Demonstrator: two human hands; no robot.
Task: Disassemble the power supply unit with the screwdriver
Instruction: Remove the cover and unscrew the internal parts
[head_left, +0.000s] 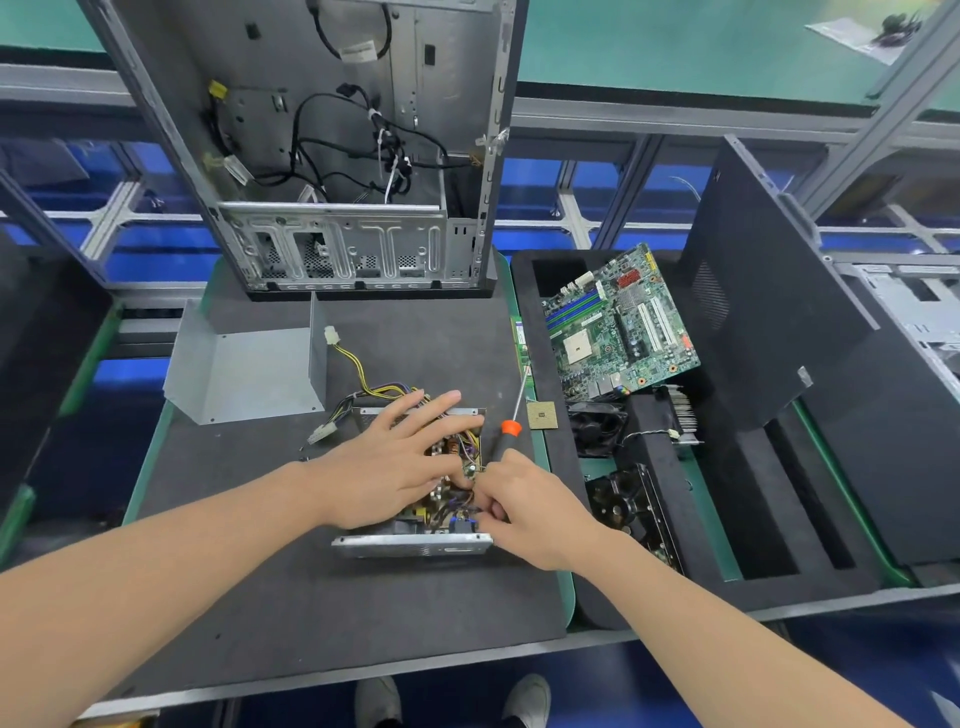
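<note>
Dark foam matting covers the tabletop (311, 597), with a gutted computer case (332, 156) upright at the back and a bent metal cover (244, 369) to the left. On the right, a foam tray (769, 540) holds a motherboard (618, 322), a fan (592, 423) and a leaning black side panel (753, 312); a processor chip (542, 415) lies at its edge. The left hand (384, 467) lies flat on the opened power supply unit (415, 545), its fingers (441, 402) straight and spread over the yellow cables (363, 384). The right hand (524, 504) curls its fingers (493, 506) into the unit's near right corner, gripping the screwdriver (510, 427), whose shaft points away toward the tray.
</note>
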